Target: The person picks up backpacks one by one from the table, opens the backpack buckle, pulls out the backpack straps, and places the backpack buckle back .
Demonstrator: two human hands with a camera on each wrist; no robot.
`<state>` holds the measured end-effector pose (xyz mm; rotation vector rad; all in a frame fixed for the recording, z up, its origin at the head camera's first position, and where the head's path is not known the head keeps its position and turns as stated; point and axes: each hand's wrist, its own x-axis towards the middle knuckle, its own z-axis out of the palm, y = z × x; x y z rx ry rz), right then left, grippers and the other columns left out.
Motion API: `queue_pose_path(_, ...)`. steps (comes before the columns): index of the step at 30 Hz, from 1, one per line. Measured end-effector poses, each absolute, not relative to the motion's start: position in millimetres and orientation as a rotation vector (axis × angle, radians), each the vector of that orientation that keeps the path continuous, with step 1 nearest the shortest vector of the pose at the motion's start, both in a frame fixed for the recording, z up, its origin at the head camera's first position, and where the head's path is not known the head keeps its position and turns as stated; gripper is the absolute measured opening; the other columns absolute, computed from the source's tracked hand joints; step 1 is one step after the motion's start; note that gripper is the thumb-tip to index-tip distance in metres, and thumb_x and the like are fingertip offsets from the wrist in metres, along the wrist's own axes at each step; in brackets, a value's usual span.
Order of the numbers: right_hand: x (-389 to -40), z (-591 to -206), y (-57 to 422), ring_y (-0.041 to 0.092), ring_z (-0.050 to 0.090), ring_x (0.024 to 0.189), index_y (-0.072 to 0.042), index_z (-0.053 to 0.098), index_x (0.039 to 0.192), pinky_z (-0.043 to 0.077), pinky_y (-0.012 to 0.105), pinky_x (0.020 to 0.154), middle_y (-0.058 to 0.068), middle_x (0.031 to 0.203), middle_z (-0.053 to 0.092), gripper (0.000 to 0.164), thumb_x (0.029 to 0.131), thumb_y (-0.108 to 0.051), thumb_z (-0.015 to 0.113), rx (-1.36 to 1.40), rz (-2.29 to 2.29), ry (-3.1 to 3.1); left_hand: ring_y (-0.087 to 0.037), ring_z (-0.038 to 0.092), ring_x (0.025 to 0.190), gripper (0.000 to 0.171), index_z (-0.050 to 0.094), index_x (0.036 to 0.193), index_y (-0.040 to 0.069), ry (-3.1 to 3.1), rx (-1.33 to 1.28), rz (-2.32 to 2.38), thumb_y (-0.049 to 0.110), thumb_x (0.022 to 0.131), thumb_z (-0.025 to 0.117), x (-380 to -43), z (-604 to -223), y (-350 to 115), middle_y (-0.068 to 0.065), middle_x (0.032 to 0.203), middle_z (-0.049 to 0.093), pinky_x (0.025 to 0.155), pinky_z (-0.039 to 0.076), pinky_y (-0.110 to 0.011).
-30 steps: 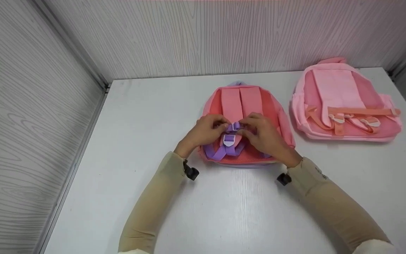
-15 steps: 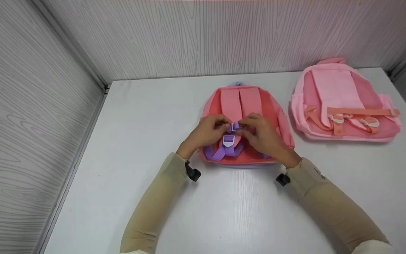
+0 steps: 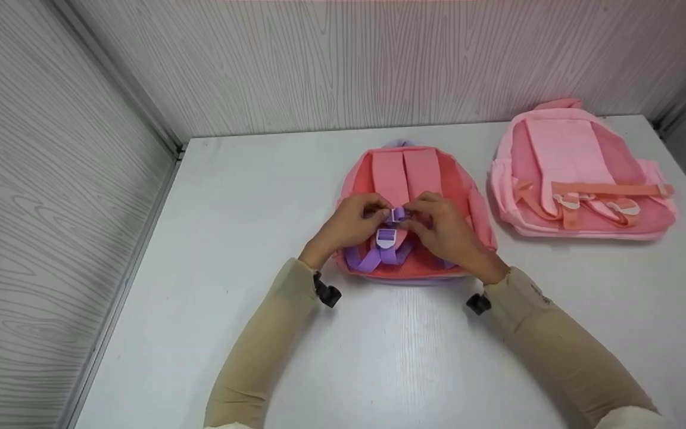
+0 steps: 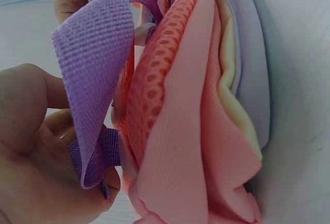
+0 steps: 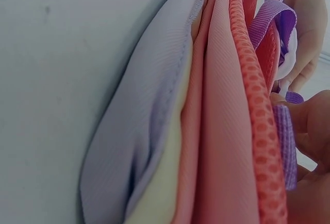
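Observation:
A coral-red backpack lies with its shoulder straps facing up in the head view. My left hand and right hand meet over its middle. Between them is a small white buckle with purple webbing. The left thumb and fingers pinch its left side, while the right fingers pinch the webbing on the right. A second white buckle sits just below on another purple strap. In the left wrist view, a purple strap loop stands in front of the left hand. The fingertips partly hide the upper buckle.
A light pink backpack with orange straps lies to the right, also straps up. Both bags are on a white table. Grey wood-grain panels stand behind the table and at its sides.
My left wrist has shifted slightly to the right. Both hands keep their pinch at the upper buckle, and the two backpacks stay where they were.

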<state>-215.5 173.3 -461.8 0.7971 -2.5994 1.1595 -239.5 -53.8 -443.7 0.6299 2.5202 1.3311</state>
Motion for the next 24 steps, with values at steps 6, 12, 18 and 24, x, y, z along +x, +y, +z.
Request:
queue_pose_path(6,-215.6,-462.1,172.9,0.026,0.062,0.090,0.001,0.079,0.121,0.053,0.034,0.080,0.014,0.102,0.071,0.028,0.095,-0.009,0.081,0.813,1.165,-2.577,-0.013,0.066,0.098,0.022,0.075,0.122,0.005,2.518,0.658,1.313,0.013,0.109,0.060,-240.9,-443.2,-51.6,-0.007,0.115,0.075,0.092,0.056,-0.032)
queue_pose_path(12,-216.3,-461.4,173.5,0.026,0.063,0.090,0.002,0.079,0.120,0.055,0.034,0.081,0.015,0.102,0.071,0.027,0.095,-0.006,0.081,0.822,1.190,-2.563,-0.013,0.067,0.099,0.021,0.076,0.121,0.004,2.511,0.654,1.345,0.012,0.108,0.061,-241.4,-442.9,-51.9,-0.008,0.115,0.076,0.094,0.057,-0.033)
queue_pose_path(18,-216.2,-461.6,174.0,0.029,0.069,0.098,0.002,0.078,0.122,0.061,0.043,0.090,0.016,0.105,0.072,0.028,0.096,-0.006,0.080,0.828,1.183,-2.572,-0.014,0.067,0.100,0.021,0.076,0.121,0.003,2.506,0.619,1.364,0.011,0.108,0.062,-241.0,-442.8,-50.5,-0.008,0.115,0.076,0.095,0.058,-0.034)
queue_pose_path(24,-216.2,-462.1,173.7,0.029,0.069,0.099,0.002,0.078,0.122,0.061,0.044,0.090,0.016,0.105,0.072,0.027,0.096,-0.008,0.079,0.834,1.190,-2.574,-0.016,0.070,0.106,0.023,0.075,0.125,0.003,2.488,0.590,1.392,0.010,0.108,0.060,-239.7,-443.5,-49.1,-0.009,0.120,0.076,0.098,0.058,-0.035)
